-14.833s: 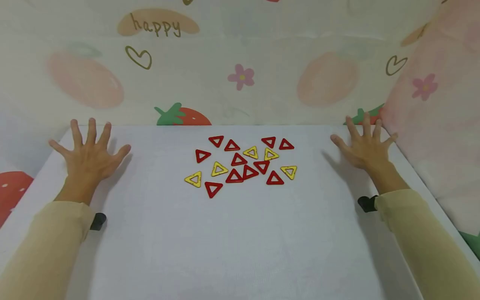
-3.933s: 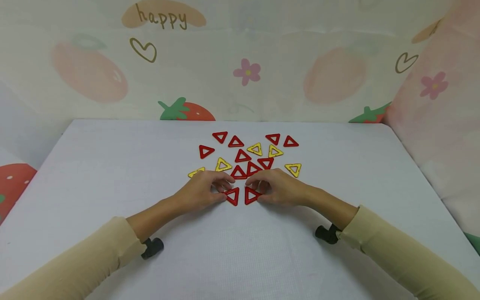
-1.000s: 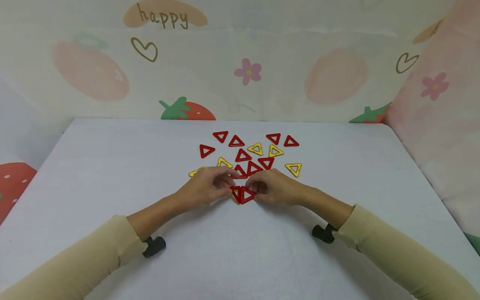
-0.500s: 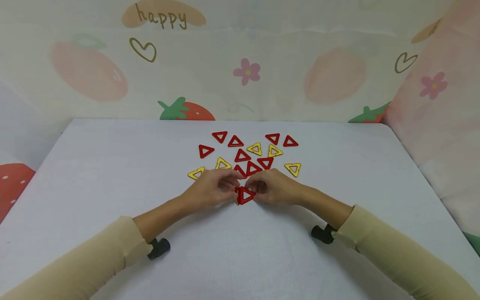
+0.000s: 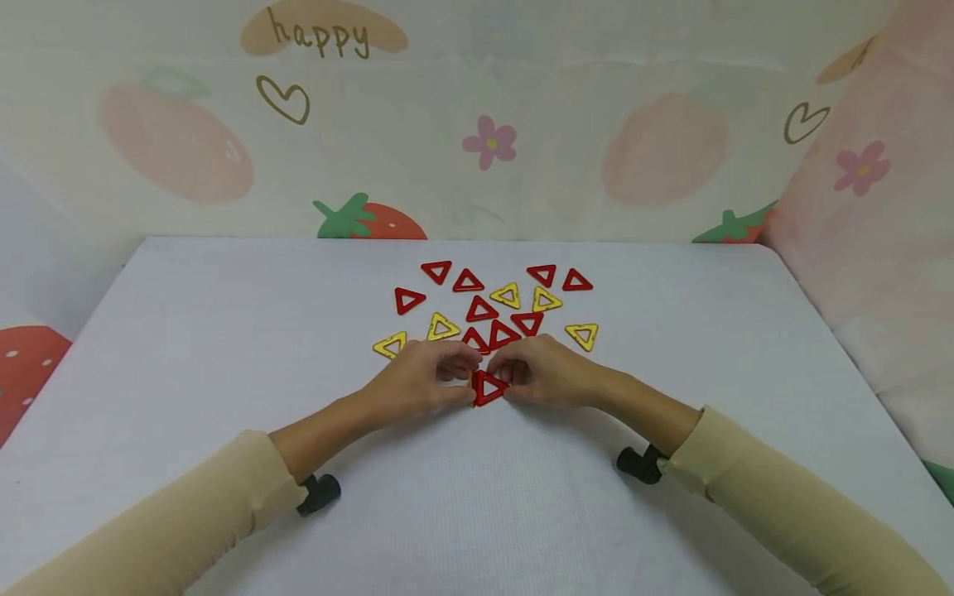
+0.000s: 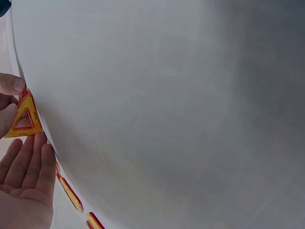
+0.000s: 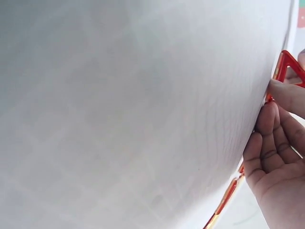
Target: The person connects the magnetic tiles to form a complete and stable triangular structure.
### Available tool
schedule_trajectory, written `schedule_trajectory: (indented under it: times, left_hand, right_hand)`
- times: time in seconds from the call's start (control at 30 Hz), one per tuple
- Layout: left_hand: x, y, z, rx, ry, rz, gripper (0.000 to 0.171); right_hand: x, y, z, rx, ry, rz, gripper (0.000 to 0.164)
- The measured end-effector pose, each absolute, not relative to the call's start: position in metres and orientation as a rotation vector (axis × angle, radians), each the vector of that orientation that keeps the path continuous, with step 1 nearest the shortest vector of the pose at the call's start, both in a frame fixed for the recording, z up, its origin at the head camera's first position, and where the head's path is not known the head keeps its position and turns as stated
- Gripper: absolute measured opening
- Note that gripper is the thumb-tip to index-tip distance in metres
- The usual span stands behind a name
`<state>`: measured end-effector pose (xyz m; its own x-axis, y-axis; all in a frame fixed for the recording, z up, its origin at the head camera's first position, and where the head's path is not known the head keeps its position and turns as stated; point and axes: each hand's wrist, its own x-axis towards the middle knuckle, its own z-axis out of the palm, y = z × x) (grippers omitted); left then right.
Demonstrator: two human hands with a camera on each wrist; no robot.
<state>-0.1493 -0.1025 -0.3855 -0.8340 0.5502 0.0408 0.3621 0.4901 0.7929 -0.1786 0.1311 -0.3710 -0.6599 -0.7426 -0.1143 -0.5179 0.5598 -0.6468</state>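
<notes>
From here I have the left hand (image 5: pixel 420 377) pinching an upright triangle (image 6: pixel 27 103) and the right hand (image 5: pixel 547 372) pinching a flat red triangle (image 5: pixel 482 387), apparently so their edges meet, though fingers partly hide the join; loose triangles (image 5: pixel 483 317) lie beyond on the table (image 5: pixel 477 505).

Red triangles (image 5: pixel 481 389), yellow triangles (image 5: pixel 444 335), strawberry-and-flower-print backdrop (image 5: pixel 417 165), beige sleeves (image 5: pixel 186 513), apparently white table (image 5: pixel 477 513)

Hands (image 5: pixel 417 381) cropped in wrist pics, held triangle (image 6: pixel 32 131) pt. hidden by thumb (image 6: pixel 6 119), sleeves (image 5: pixel 164 517) cropped at btm
</notes>
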Motion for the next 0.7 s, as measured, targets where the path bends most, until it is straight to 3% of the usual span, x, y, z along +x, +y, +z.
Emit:
schedule_trajectory:
  times: [0.7]
  left_hand:
    - [-0.1515,-0.1001,-0.3851,0.784,2.535,1.192,0.031]
  right_hand:
    - [-0.1777,0.1298,-0.3711,-1.011,2.437,-0.813,0.028]
